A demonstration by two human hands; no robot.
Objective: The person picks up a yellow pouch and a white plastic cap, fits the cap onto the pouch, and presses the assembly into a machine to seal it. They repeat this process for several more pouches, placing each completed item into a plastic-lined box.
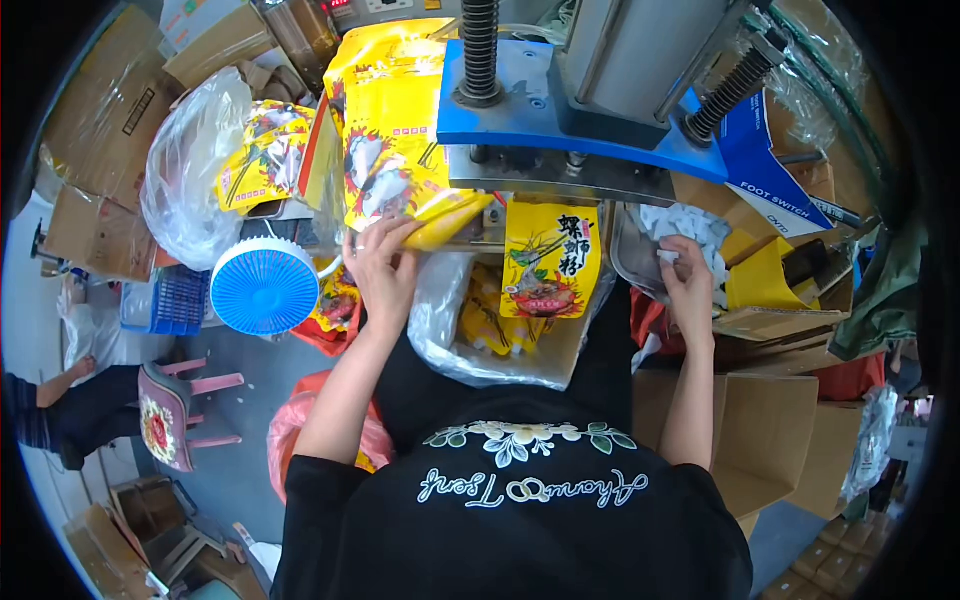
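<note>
My left hand is closed on the near edge of a yellow printed packaging bag, whose corner curls up. That bag lies on a stack of similar yellow bags. My right hand pinches a small white piece over a clear plastic tray heaped with white and pale blue pieces. Between my hands, one yellow bag hangs below the metal bar of a blue press. Under it stands a plastic-lined box with more yellow bags inside.
A blue fan stands left of my left hand. Further left are a clear plastic bag and a blue basket. On the right are a foot switch box and an open carton. Another person sits beside a pink stool.
</note>
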